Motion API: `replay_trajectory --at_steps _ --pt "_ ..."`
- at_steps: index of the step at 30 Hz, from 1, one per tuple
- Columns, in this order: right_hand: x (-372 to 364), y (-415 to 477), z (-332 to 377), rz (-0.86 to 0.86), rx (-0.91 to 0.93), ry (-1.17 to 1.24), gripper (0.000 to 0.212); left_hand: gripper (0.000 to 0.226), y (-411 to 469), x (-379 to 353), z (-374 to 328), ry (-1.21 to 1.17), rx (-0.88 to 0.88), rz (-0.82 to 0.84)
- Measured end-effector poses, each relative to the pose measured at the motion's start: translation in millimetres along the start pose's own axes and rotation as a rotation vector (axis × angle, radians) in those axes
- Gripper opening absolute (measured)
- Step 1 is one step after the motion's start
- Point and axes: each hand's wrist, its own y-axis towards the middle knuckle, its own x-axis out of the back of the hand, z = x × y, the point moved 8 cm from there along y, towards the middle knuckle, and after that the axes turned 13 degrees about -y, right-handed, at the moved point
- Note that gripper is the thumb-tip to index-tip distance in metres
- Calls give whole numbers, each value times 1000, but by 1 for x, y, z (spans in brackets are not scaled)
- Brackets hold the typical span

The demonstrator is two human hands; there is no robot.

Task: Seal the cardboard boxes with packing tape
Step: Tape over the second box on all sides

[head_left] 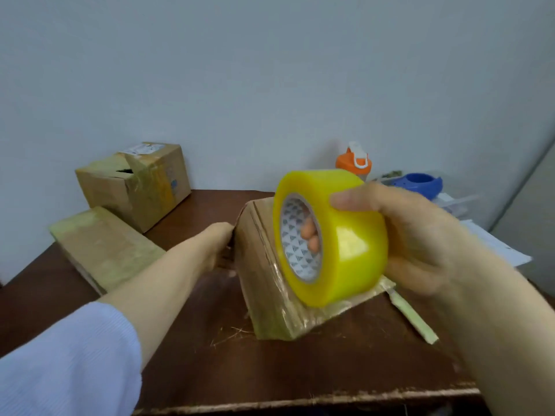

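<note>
My right hand (420, 235) grips a fat roll of yellow packing tape (345, 235), thumb on top and fingers through its core. The roll sits just above a small cardboard box (261, 283) in the middle of the brown table (270, 370). Clear tape lies along the box's near face. My left hand (216, 244) holds the box's left side, its fingers hidden behind the edge. Two more boxes stand at the left: a flat one (102, 247) and a taller, torn one (135, 184) behind it.
A loose strip of tape (414, 319) lies on the table to the right of the box. At the back right are an orange-capped bottle (354, 160), a blue tape dispenser (420, 181) and white papers (492, 244). A pale wall rises behind the table.
</note>
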Motion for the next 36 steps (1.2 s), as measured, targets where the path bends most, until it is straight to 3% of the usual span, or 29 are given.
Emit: replay_trajectory --at_steps 2,6,8,12,15,18,23,33,36 --pt "-1 26 5 -40 -1 -19 24 38 4 7 -9 -112 -158 -76" --pt "2 72 2 -143 -6 24 22 50 -3 1 -24 -358 -334 53" --pt "3 84 -3 -187 -38 47 34 39 -7 -1 -30 -307 -437 54" --pt "2 89 -10 -209 -39 5 57 31 -11 -1 -43 -143 -630 -126" --pt "-2 82 -10 -186 -5 6 47 29 -13 -4 -51 45 -720 -191" --pt "-1 66 -2 -168 1 -17 29 25 -9 -8 -56 205 -739 -155" --pt "12 17 -3 -185 -56 -137 40 20 -6 -16 -60 344 -757 -119" --pt "1 -25 -22 -255 -87 -151 27 25 -4 -35 -60 354 -744 -82" --pt "-4 -34 -40 -202 -177 -206 42 25 -2 -37 -56 370 -720 -81"
